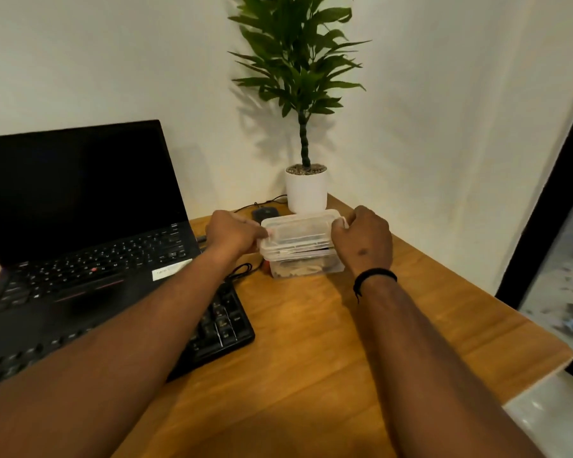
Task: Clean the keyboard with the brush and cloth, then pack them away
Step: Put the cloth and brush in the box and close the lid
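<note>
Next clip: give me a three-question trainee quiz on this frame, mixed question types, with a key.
1. True or false: both hands grip the lid of the clear plastic box.
2. What stands right behind the box? A) a mug B) a potted plant C) a lamp
3. Fill in: the separate black keyboard lies in front of the open ____.

Key:
1. True: the left hand and right hand hold its opposite ends.
2. B, the potted plant.
3. Laptop.
</note>
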Motion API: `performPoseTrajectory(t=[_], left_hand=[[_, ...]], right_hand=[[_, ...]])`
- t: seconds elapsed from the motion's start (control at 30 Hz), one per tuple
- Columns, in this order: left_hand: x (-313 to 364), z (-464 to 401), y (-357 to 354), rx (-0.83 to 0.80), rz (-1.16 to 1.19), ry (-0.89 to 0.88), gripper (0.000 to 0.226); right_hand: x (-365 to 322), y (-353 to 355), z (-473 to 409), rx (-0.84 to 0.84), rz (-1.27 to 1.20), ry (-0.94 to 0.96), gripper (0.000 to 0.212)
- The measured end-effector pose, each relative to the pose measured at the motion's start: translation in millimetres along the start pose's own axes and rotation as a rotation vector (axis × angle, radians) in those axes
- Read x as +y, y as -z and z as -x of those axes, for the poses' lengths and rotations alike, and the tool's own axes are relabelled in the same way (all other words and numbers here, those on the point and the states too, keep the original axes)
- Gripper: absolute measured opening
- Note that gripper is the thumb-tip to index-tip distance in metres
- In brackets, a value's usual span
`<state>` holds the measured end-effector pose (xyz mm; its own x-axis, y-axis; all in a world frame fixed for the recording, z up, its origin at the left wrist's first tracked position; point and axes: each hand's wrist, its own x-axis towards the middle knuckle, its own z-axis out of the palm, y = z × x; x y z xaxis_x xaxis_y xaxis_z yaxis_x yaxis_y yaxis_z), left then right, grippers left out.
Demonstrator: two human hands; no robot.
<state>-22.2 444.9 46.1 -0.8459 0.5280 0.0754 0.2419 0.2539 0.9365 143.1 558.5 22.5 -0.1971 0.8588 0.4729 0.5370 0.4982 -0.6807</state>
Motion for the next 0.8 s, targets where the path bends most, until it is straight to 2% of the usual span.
performPoseTrajectory(t=[0.37, 0.6, 0.8], left_hand=[[5, -1, -2, -0.026, -0.048, 0.031, 0.018], [0, 0, -3, -0.068, 0.012, 0.083, 0.017], [4, -3, 1, -0.179, 0.072, 0.199, 0.023]], right_hand=[[7, -3, 2, 0.019, 0.069, -0.028, 0.028], [10, -5, -1, -0.053, -0.035, -0.113, 0.024], [15, -8, -6, -0.091, -0.155, -0.180, 0.016]])
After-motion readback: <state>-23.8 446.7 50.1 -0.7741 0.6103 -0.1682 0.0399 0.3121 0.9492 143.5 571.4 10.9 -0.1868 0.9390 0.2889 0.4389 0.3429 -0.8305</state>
